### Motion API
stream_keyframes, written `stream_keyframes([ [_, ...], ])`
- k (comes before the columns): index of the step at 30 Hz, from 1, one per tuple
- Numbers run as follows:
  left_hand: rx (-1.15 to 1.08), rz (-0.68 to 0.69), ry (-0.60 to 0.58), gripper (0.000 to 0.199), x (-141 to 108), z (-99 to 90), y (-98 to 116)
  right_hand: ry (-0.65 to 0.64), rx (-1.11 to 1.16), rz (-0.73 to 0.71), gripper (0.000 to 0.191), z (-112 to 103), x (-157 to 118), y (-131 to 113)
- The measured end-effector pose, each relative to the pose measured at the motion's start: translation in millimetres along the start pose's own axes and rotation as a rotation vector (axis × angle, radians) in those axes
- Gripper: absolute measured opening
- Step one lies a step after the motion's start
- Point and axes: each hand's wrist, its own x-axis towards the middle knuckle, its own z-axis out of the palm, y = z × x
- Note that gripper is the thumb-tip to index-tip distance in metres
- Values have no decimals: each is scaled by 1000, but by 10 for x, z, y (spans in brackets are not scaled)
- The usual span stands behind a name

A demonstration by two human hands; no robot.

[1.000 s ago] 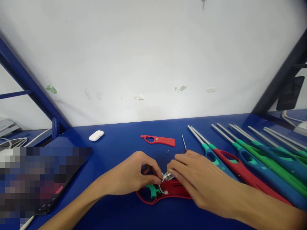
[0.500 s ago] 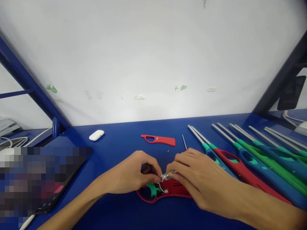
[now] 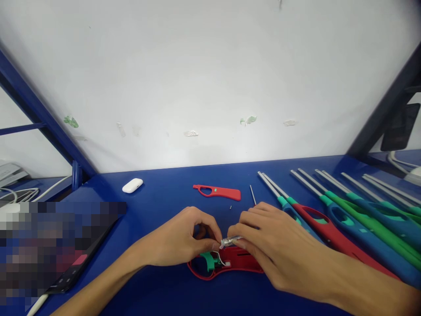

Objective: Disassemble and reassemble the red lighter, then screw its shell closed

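The left hand (image 3: 186, 235) and right hand (image 3: 279, 245) are bare, with slender fingers (image 3: 210, 224) and slim, uncovered forearms (image 3: 113, 276).

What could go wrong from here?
The right hand might let the small silvery piece slip. The thin white wire, looping over the open red shell, could snag or pull loose. And the tiny loose piece lying beyond the hands could easily be knocked away.

Bright, soft light fills the wall (image 3: 184, 70), with coarse pixelation lower left.
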Motion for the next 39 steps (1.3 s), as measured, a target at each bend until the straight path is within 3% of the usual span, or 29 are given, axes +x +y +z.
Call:
stream_keyframes([
  [39, -155, 25, 105, 22, 1, 62, -13, -32, 29, -6, 42, 31, 28, 57],
])
